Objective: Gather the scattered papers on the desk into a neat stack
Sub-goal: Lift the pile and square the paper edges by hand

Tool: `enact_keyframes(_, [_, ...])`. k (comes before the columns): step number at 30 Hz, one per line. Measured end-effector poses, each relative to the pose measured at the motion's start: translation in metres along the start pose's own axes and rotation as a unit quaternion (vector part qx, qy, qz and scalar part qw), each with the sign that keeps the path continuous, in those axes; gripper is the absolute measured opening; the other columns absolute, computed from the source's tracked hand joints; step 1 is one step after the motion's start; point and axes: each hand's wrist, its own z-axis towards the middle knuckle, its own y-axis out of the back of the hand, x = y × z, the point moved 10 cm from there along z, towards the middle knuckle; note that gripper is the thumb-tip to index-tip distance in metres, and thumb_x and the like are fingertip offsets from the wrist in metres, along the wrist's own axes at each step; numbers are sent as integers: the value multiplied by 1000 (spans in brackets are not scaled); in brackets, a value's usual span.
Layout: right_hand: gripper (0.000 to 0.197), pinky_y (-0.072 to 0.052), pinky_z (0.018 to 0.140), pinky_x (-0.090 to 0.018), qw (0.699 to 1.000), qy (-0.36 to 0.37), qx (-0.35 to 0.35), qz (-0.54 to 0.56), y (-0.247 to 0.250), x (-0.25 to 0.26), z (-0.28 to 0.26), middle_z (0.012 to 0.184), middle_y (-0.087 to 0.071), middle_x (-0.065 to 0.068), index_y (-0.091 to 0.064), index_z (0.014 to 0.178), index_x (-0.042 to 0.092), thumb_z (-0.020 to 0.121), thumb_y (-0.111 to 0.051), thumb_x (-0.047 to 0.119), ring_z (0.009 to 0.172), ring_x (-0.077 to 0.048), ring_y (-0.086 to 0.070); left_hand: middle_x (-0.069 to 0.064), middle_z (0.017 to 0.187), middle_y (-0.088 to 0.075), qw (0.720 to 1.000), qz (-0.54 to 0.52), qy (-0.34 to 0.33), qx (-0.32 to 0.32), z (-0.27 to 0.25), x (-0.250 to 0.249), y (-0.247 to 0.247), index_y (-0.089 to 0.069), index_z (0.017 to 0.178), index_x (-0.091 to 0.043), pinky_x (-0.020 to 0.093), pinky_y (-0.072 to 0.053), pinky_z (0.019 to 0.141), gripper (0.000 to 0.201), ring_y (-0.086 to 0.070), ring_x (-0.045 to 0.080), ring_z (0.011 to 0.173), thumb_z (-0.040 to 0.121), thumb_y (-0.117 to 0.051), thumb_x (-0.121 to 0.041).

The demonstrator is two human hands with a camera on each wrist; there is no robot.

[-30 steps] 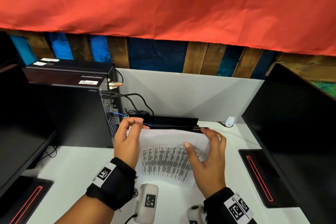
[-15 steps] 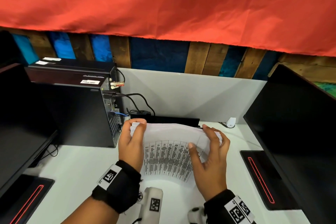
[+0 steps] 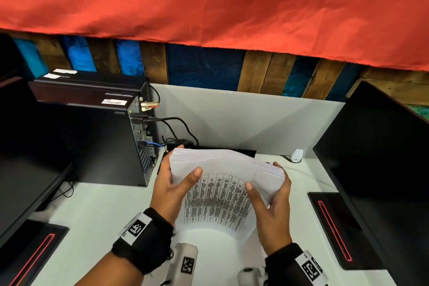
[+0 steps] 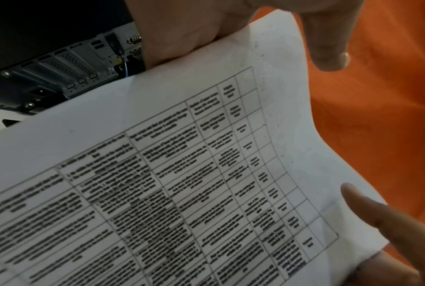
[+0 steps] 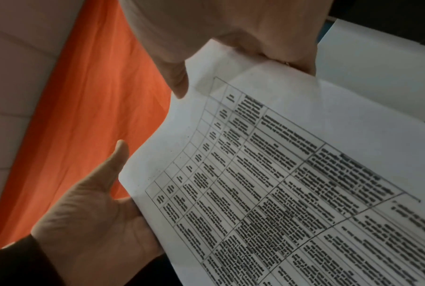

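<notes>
1. Papers (image 3: 222,183): gathered into one bundle, held upright at lower centre of the head view. Lower edge looks to rest on the white tabletop (image 3: 97,211), though the contact itself is hard to make out. Front sheet carries a printed table.

2. Left hand (image 3: 173,183): on the bundle's left edge. Thumb lies across the front sheet, fingers wrap behind; only their tips show past the top corner. A grip, not a flat push.

3. Right hand (image 3: 271,195): on the right edge, same arrangement. Thumb on the front, fingers curled round the back and side.

4. Both wrist views are filled by the printed sheet (image 4: 182,183), with a thumb and the opposite hand at its margins. Nothing more of the tabletop shows there.

5. Done, by my reading: collecting. No loose sheet shows on the visible tabletop in the head view. The near strip is hidden by arms and wrist cameras, so I cannot vouch for it.

6. Not done: squaring. Top edge is bowed and sheet edges fan out at the upper right corner, so the stack is not yet neat.

7. Left, as a judgement: tap the edges flush, then lay the bundle flat.

8. Surroundings: black computer tower (image 3: 92,137) to the left of the bundle, dark monitor (image 3: 380,169) at the right side of the frame.
</notes>
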Motion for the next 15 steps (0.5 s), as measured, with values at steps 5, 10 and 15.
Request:
enact_keyframes(5, [70, -48, 102, -42, 999, -13, 7, 29, 0, -2, 1, 118, -68, 2, -52, 126, 18, 69, -72, 53, 113, -14, -63, 4, 119, -68, 1000, -13, -14, 14, -4, 2, -1, -48, 131, -12, 16, -52, 83, 84, -65, 14, 111, 60, -78, -44])
enact_keyframes(10, [69, -47, 102, -41, 999, -25, 3, 43, 0, -3, 3, 118, -68, 1, -52, 125, 17, 69, -75, 52, 113, -15, -63, -2, 117, -69, 1000, -1, -14, 20, -5, 3, -2, -49, 128, -15, 14, -52, 81, 78, -65, 9, 108, 61, -79, -42])
enact_keyframes(15, [56, -55, 91, -32, 995, -73, -1, 72, 4, -15, 5, 111, -71, -1, -55, 119, 18, 71, -76, 39, 104, -16, -68, 0, 110, -67, 1000, 19, -5, 2, 6, 9, 11, -52, 118, -18, 19, -55, 79, 59, -63, 13, 103, 70, -63, 14])
